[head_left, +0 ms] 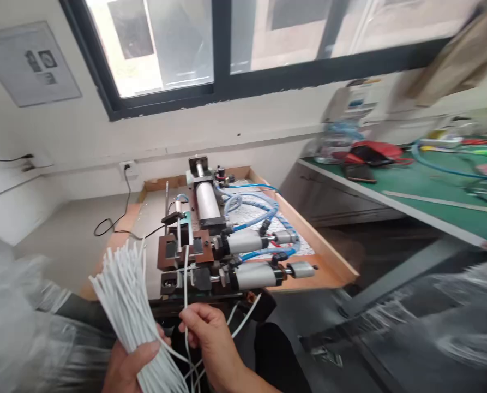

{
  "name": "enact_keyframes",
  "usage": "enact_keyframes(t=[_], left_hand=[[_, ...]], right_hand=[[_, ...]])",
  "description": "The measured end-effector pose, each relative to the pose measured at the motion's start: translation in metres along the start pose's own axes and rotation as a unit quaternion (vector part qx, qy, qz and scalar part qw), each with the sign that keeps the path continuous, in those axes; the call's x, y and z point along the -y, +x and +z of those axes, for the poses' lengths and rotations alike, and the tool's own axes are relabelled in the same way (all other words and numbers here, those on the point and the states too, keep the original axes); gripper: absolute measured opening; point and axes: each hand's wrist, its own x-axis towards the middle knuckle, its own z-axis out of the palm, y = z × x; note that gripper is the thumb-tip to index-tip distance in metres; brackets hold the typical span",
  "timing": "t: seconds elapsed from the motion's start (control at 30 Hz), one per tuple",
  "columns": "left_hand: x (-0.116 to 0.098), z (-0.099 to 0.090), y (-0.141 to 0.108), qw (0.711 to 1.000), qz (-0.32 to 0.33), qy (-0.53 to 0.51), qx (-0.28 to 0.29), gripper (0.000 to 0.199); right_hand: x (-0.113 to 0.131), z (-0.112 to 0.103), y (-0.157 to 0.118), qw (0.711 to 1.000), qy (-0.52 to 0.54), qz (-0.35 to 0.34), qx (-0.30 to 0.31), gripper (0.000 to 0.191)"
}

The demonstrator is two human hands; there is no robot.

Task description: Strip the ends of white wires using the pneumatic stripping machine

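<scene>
My left hand (136, 363) is wrapped round a thick bundle of white cables (132, 305), whose cut ends fan out toward the upper left. Between the thumb and forefinger of my right hand (210, 335) a single white cable (185, 295) is pinched. Its far end reaches up into the brown jaw block of a pneumatic machine (204, 248), just beyond my hands. More white cable ends (247, 316) stick out to the right from behind my right hand. The lower part of the bundle runs out of view.
The machine's silver cylinders (255, 274) and blue air hoses (263, 207) fill a low wooden-edged tray (308, 229). At the right stands a green-topped table (423, 188) with a red and black item. Plastic-wrapped bundles (18, 327) flank me on the left, blurred.
</scene>
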Motion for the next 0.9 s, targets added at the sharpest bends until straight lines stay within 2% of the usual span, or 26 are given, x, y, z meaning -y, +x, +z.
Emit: enact_keyframes(t=[0.13, 0.27, 0.53, 0.63, 0.8, 0.9], left_hand=[[-0.001, 0.003, 0.001, 0.997, 0.038, -0.033, 0.066, 0.016], [-0.003, 0.002, 0.001, 0.992, 0.086, -0.019, 0.095, 0.01], [-0.003, 0.0, 0.001, 0.992, 0.091, -0.01, 0.081, 0.011], [-0.003, 0.003, -0.003, 0.994, 0.095, 0.011, 0.056, 0.012], [-0.007, 0.013, -0.013, 0.991, 0.12, 0.051, 0.02, 0.015], [-0.006, 0.018, -0.014, 0.986, 0.148, 0.073, 0.019, 0.024]], right_hand=[[0.001, 0.0, -0.001, 0.999, 0.028, 0.042, -0.001, 0.024], [0.002, 0.0, -0.008, 0.997, 0.03, 0.073, 0.0, 0.025], [0.001, -0.005, -0.009, 0.994, 0.031, 0.101, 0.011, 0.024], [0.003, -0.003, -0.005, 0.995, 0.013, 0.098, 0.023, 0.023], [0.005, 0.006, -0.003, 0.99, -0.024, 0.097, 0.101, 0.025], [0.003, 0.011, -0.006, 0.991, -0.045, 0.078, 0.102, 0.025]])
